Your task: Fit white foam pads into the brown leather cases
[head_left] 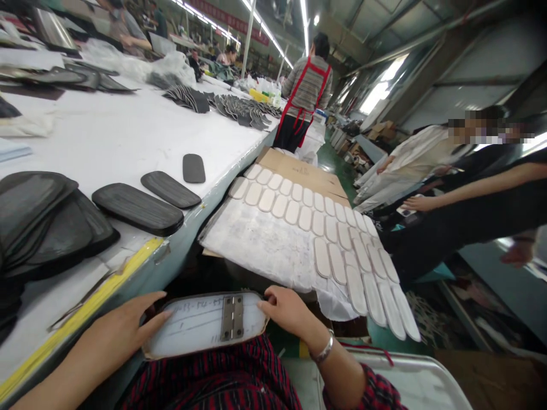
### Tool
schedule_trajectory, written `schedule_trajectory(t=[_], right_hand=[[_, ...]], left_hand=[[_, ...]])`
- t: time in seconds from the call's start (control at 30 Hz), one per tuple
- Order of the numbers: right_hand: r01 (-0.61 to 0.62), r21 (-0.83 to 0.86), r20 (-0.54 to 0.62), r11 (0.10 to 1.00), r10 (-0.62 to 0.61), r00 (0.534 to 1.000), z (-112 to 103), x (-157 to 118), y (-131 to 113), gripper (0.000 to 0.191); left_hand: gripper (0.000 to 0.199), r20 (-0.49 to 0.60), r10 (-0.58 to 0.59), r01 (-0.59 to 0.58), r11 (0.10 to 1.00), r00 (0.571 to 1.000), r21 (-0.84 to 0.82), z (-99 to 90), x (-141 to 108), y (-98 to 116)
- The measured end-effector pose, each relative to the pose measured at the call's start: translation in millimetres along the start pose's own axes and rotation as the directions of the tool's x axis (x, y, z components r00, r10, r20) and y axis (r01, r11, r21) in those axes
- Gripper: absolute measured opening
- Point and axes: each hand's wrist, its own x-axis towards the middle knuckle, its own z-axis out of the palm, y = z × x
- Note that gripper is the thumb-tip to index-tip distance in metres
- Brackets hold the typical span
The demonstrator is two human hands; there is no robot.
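Here, at six o'clock, my left hand (128, 323) and right hand (291, 310) grasp one white plate (196, 327) bearing one hinge (232, 318); one red-aproned person (305, 94) stands at one o'clock.

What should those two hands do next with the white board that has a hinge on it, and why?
I'd perhaps turn the board over: the left hand and right hand are at its opposite ends, which should suit a small roll, and its hinge faces up, leaving the underside hidden.

Oval pieces (293, 212) lie right of the table (171, 128), before the aproned person (305, 94)
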Motion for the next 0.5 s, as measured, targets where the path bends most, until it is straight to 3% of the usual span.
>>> schedule_trajectory(t=[0.07, 0.17, 0.5], right_hand=[[0.083, -0.071, -0.081, 0.994, -0.088, 0.993, 1, 5, -4, 0.024], [0.155, -0.146, -0.065, 0.977, -0.166, 0.984, 7, 12, -8, 0.022], [0.128, -0.182, -0.034, 0.975, -0.137, 0.99, 7, 22, -14, 0.029]], left_hand=[[0.047, 0.065, 0.085, -0.083, 0.996, 0.994, -0.031, -1.6, 11, 7], [0.042, 0.138, 0.176, -0.167, 0.983, 0.975, -0.072, -4.7, 20, 16], [0.04, 0.199, 0.201, -0.175, 0.974, 0.959, -0.143, -20.8, 21, 34]])
